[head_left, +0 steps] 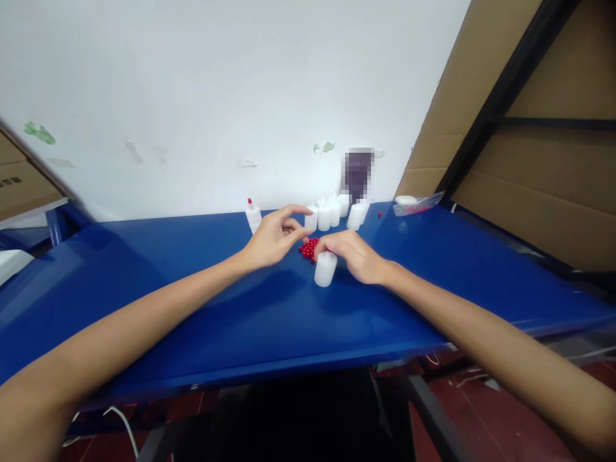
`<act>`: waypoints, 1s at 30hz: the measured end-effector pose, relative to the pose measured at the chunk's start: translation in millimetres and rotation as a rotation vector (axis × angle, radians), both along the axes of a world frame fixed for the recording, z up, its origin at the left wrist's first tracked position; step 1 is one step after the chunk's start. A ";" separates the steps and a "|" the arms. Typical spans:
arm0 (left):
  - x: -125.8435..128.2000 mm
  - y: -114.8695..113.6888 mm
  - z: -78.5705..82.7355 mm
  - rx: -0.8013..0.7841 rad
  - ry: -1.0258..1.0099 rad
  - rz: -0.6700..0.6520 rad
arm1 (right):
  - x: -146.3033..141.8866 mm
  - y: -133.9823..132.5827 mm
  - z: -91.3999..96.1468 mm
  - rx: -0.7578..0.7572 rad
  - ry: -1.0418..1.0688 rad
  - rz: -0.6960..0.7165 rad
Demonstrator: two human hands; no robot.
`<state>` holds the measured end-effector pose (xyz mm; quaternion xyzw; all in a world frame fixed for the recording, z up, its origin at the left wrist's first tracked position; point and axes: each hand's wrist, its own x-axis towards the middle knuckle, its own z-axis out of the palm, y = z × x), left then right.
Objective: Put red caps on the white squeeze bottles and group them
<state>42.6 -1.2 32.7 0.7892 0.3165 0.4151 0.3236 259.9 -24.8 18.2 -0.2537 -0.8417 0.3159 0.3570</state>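
Observation:
My right hand (355,255) has its fingers closed around the top of a white plastic bottle (325,272), which stands slightly tilted near the middle of the table. A trace of red shows at the bottle's neck, mostly covered by the fingers. Thumb and forefinger spread apart, my left hand (276,236) hovers to the left with nothing visible in it. Just behind its fingertips are several white bottles (324,217); whether it touches one I cannot tell. Between both hands lies a pile of small red caps (308,248), partly hidden by my right hand.
A white bottle with a red tip (255,219) stands behind my left hand. More white bottles (355,216) are at the back right, near a single red cap (380,215) and a clear plastic bag (418,205). The blue table (269,327) meets a white wall; cardboard (529,186) borders the right.

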 end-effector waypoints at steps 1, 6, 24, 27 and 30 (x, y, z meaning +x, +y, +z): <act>0.2 0.0 -0.3 -0.017 0.013 -0.030 | -1.2 0.2 -1.9 0.001 0.010 0.000; 0.5 4.1 -2.7 -0.043 0.053 -0.103 | -8.8 2.7 -11.4 0.027 0.113 0.026; 9.5 -32.3 3.6 0.555 0.356 -0.208 | -4.3 0.1 -15.0 0.364 -0.112 -0.140; 8.8 -33.2 4.1 0.523 0.403 -0.249 | -2.5 1.3 -16.3 0.358 -0.117 -0.119; 8.5 -32.8 5.3 0.418 0.381 -0.316 | -0.2 3.1 -16.3 0.308 -0.101 -0.091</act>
